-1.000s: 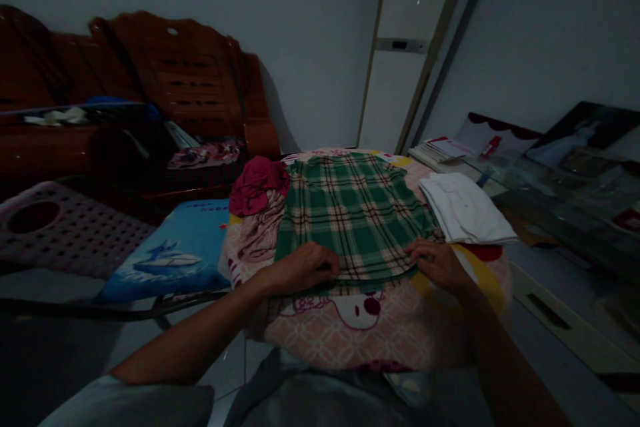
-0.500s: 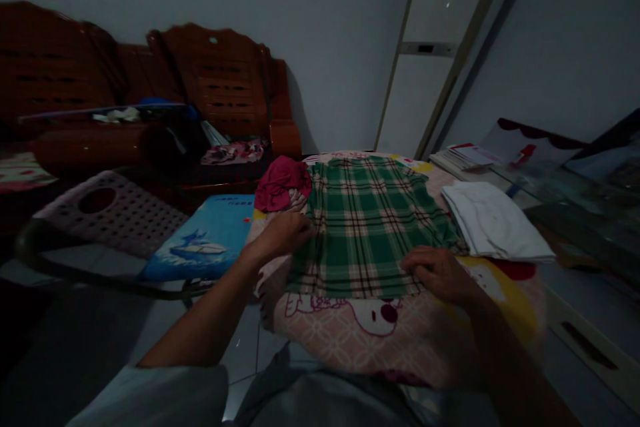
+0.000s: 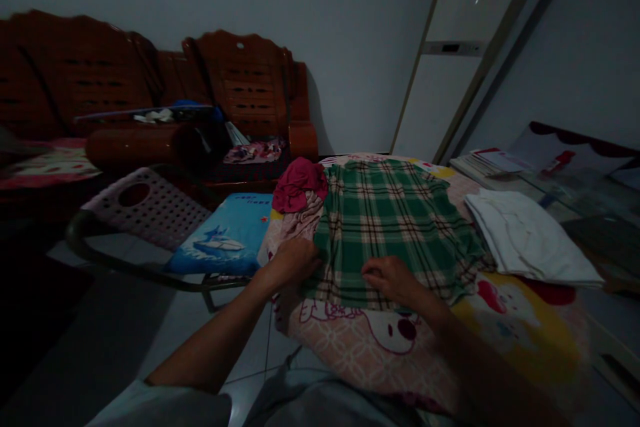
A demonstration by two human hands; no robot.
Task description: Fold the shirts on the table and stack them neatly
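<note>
A green plaid garment (image 3: 395,220) lies spread flat on a round table under a pink cartoon-print cloth (image 3: 380,353). My left hand (image 3: 295,260) rests on the garment's near left corner with its fingers curled over the edge. My right hand (image 3: 390,278) lies on the near hem toward the middle, fingers bent and pressing on the fabric. Whether either hand pinches the cloth is hard to make out in the dim light. A crumpled magenta cloth (image 3: 299,183) and a pale pink one (image 3: 295,223) lie just left of the plaid garment.
A folded white garment (image 3: 525,237) lies at the table's right. A blue cushion with a boat print (image 3: 225,240) and a pink perforated stool (image 3: 150,207) stand to the left. A wooden sofa (image 3: 150,100) lines the back wall. Papers (image 3: 490,163) lie far right.
My right hand slid left along the near hem toward the middle. My left hand went up the left edge, then came back to the near left corner. The camera turned left.
</note>
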